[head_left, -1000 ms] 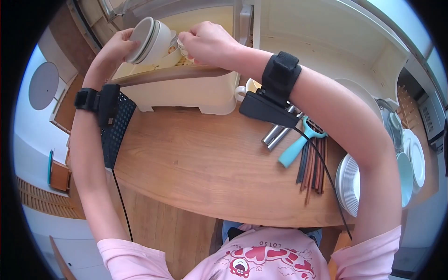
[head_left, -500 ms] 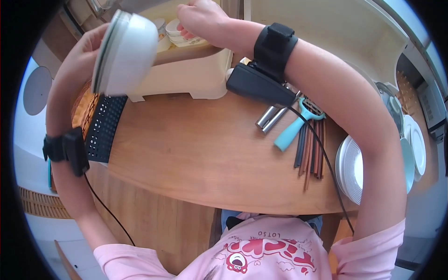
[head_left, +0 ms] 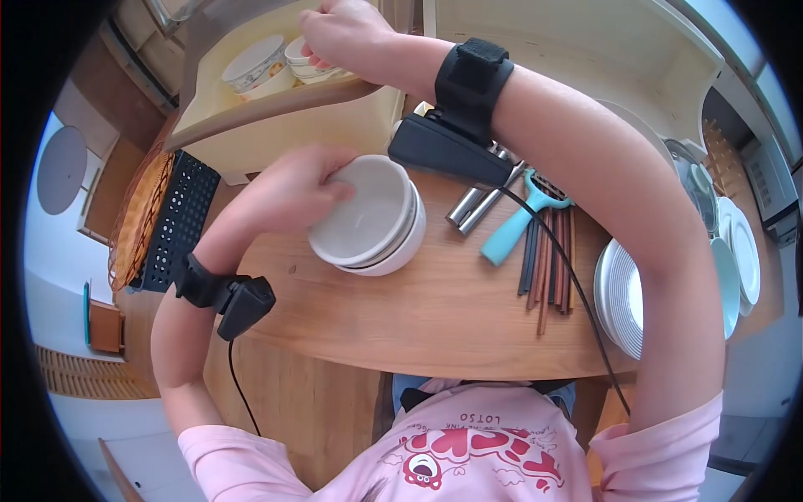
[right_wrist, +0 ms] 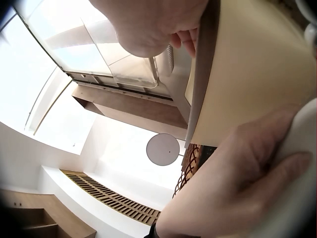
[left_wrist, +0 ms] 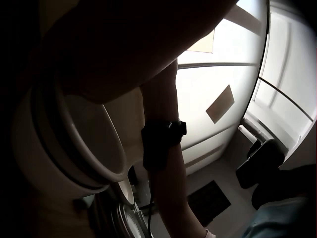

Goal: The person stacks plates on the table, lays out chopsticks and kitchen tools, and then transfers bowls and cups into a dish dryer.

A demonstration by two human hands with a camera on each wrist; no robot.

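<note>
In the head view my left hand (head_left: 293, 188) grips a stack of white bowls (head_left: 376, 222) by the rim, thumb inside the top one. The stack is tilted close over the wooden table, its inside facing me. In the left wrist view the nested rims of the bowls (left_wrist: 94, 144) show beside the dark hand. My right hand (head_left: 347, 38) is at the cream box (head_left: 284, 138), fingers curled at a stack of small patterned bowls (head_left: 303, 63); part of its grip is hidden. Left of them in the box are larger patterned bowls (head_left: 255, 67).
A teal peeler (head_left: 510, 230), metal tubes (head_left: 477, 205) and several chopsticks (head_left: 548, 268) lie on the table's right half. White plates (head_left: 619, 297) stand at the right edge. A black perforated basket (head_left: 180, 222) and a woven orange basket (head_left: 138, 217) stand at the left.
My left hand has lifted the white bowls out of the box, swung them left, then brought them right and down over the table. The right hand has stayed at the small bowls.
</note>
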